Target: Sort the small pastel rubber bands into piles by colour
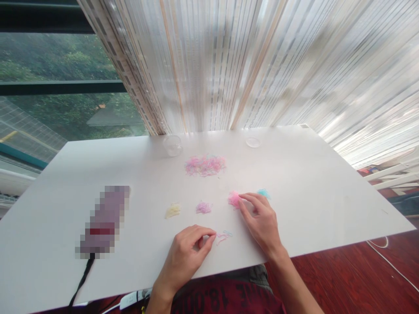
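Observation:
My right hand (260, 220) rests on the white table (327, 183), its fingertips touching a small pink pile of thin bands (233, 199). A blue pile (263, 192) lies just behind that hand. My left hand (188, 253) sits near the front edge with thumb and forefinger pinched together; whether a band is between them I cannot tell. A few loose pink and blue bands (224, 236) lie right of it. Further left are a purple pile (203, 207) and a yellow pile (173, 210). A large mixed heap (205, 165) lies farther back.
A clear cup (173, 145) and a clear lid (252, 141) stand at the table's far side. A blurred dark-red object (104, 220) with a black cable lies at the left. Striped curtains hang behind; a window is at the far left.

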Demonstrator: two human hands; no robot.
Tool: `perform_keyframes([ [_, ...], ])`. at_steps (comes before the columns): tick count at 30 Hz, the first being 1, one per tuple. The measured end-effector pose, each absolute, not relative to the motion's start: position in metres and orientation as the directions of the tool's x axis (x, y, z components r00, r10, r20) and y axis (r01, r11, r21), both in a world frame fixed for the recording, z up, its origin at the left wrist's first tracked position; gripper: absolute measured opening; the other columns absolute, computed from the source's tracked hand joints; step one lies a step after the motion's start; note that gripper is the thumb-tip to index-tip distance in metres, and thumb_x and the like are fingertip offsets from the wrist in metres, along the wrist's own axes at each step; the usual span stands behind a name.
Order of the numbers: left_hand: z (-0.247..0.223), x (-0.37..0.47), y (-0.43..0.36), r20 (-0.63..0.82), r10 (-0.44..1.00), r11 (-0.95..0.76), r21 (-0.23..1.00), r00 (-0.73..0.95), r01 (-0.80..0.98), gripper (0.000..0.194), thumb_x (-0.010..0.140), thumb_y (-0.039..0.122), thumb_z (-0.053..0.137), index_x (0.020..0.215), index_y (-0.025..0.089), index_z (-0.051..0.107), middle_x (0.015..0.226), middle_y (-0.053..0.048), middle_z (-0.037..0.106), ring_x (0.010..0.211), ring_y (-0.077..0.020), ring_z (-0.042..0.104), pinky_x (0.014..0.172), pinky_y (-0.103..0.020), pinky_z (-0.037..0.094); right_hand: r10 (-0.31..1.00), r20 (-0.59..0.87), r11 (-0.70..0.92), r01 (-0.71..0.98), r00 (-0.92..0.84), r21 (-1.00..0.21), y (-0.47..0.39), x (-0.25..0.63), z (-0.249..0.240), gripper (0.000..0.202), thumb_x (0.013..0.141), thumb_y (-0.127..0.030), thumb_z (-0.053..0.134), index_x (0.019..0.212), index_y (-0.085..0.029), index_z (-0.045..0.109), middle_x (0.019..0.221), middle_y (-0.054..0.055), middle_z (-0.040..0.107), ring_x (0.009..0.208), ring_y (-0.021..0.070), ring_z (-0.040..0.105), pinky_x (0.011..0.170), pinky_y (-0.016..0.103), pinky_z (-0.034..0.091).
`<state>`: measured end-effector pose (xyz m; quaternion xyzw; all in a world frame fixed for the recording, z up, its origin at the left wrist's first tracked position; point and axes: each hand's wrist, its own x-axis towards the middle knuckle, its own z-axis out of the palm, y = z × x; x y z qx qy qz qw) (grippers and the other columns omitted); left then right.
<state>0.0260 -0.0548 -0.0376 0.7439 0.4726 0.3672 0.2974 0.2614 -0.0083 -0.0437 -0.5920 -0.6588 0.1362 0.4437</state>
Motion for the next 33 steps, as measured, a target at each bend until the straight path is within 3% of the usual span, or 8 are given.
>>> perform_keyframes([
  [5, -0.039, 0.026, -0.056, 0.247, 0.925, -0.364, 0.796, 0.289, 0.484, 0.010, 0.100, 0.021, 0.065, 0.098, 0.023, 0.074, 0.082, 0.000, 0.074, 0.065, -0.0138, 0.062, 0.068, -0.026, 0.051, 0.873, 0.488, 0.381, 0.663, -0.028, -0.645, -0.010, 0.260, -0.044, 0.019, 0.102, -0.026, 0.062, 0.113, -0.025, 0.078, 0.112, 0.008, 0.078, 0.106, 0.0268, 0.070, 0.096, 0.046, 0.058],
  [13, -0.037, 0.026, -0.056, 0.253, 0.923, -0.370, 0.787, 0.290, 0.493, 0.010, 0.100, 0.022, 0.064, 0.098, 0.022, 0.074, 0.080, -0.001, 0.073, 0.063, -0.0138, 0.062, 0.067, -0.027, 0.052, 0.870, 0.475, 0.419, 0.706, -0.132, -0.571, -0.009, 0.260, -0.051, 0.025, 0.102, -0.020, 0.061, 0.122, -0.026, 0.075, 0.122, 0.008, 0.077, 0.114, 0.0281, 0.067, 0.103, 0.053, 0.054],
  [20, -0.038, 0.026, -0.055, 0.256, 0.923, -0.370, 0.789, 0.286, 0.491, 0.011, 0.101, 0.022, 0.064, 0.098, 0.022, 0.074, 0.082, -0.001, 0.075, 0.063, -0.0137, 0.062, 0.067, -0.027, 0.053, 0.848, 0.528, 0.408, 0.688, -0.042, -0.600, -0.011, 0.259, -0.043, 0.023, 0.102, -0.020, 0.059, 0.115, -0.026, 0.077, 0.116, 0.008, 0.078, 0.108, 0.0273, 0.070, 0.096, 0.049, 0.059],
  [26, -0.040, 0.026, -0.055, 0.275, 0.930, -0.363, 0.792, 0.245, 0.492, 0.011, 0.102, 0.025, 0.064, 0.102, 0.022, 0.074, 0.084, -0.001, 0.076, 0.063, -0.0135, 0.064, 0.066, -0.025, 0.053, 0.843, 0.537, 0.401, 0.635, 0.025, -0.660, -0.017, 0.259, -0.035, 0.017, 0.100, -0.020, 0.061, 0.105, -0.025, 0.077, 0.099, 0.008, 0.076, 0.093, 0.0247, 0.070, 0.080, 0.040, 0.061],
  [33, -0.042, 0.026, -0.055, 0.265, 0.929, -0.363, 0.789, 0.259, 0.496, 0.013, 0.102, 0.026, 0.063, 0.100, 0.022, 0.076, 0.082, -0.002, 0.077, 0.063, -0.0135, 0.064, 0.064, -0.024, 0.053, 0.842, 0.422, 0.533, 0.392, -0.337, -0.750, -0.044, 0.245, -0.033, 0.019, 0.096, -0.025, 0.071, 0.114, -0.025, 0.073, 0.094, 0.006, 0.074, 0.087, 0.0212, 0.069, 0.076, 0.034, 0.061],
])
